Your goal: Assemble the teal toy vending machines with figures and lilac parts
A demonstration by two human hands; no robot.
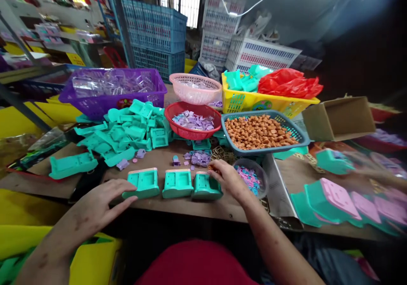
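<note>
Cluttered table [178, 160]: baskets [265, 130] and teal parts [127, 128] crowd both hands [227, 177].

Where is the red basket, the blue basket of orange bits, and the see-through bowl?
Round red plastic basket [173, 126], head view, left rim.
Blue plastic basket [303, 137], head view, right rim.
Clear plastic bowl [264, 182], head view, right wall.

At three o'clock a blurred hand [365, 168] smears across the teal and pink pieces [337, 198], its grip unreadable. The right hand [227, 179] hides the far corner of the rightmost teal housing [205, 187]; what its fingers [214, 166] pinch cannot be told. At eight o'clock the yellow bin [92, 264] is cut off by the lower edge. The purple basket [111, 100] holds clear parts too glary to make out.
</note>
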